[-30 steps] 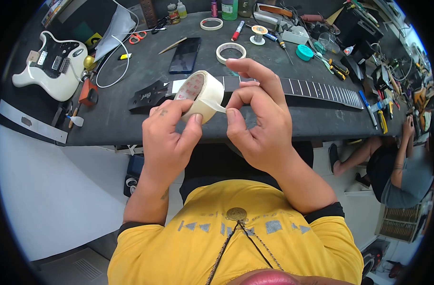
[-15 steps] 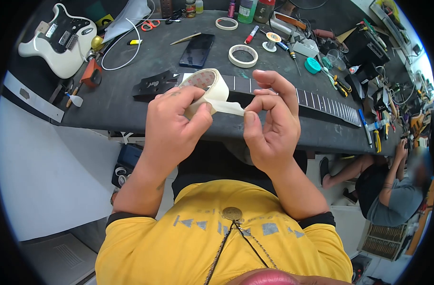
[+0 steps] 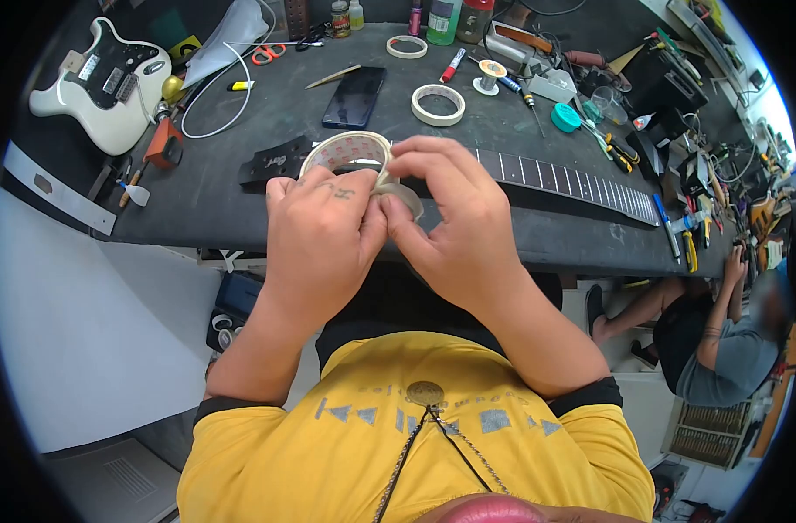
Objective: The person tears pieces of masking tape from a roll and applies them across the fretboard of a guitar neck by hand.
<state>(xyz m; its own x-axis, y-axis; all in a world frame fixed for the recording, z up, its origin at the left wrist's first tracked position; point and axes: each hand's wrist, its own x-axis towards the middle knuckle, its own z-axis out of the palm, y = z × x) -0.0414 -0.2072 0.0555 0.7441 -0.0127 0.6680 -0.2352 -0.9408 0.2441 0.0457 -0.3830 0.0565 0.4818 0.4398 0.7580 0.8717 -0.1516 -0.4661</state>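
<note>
Closing your right hand [image 3: 457, 231] in beside your left hand [image 3: 324, 231] has bent the once-straight tape strip [image 3: 410, 200] | left: curled round masking tape roll [image 3: 341, 150], upper centre | right: half-curled, thumb at strip, pinch unclear | strip seemingly slack, severance unclear

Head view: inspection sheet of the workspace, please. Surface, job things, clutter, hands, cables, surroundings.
Surface: dark grey bench top, loose items along its back.
Job's things: wide cream tape roll with a loose cream strip; long dark guitar neck lying beyond the hands.
Clutter: black rectangular phone, flat cream tape ring, orange-handled scissors, red-and-white marker.
Hands: left hand grips the roll; right hand is at the strip, grip partly hidden.
Cables: thin white cable looped at left.
Surroundings: white guitar body at left; seated person in grey shirt at right.
</note>
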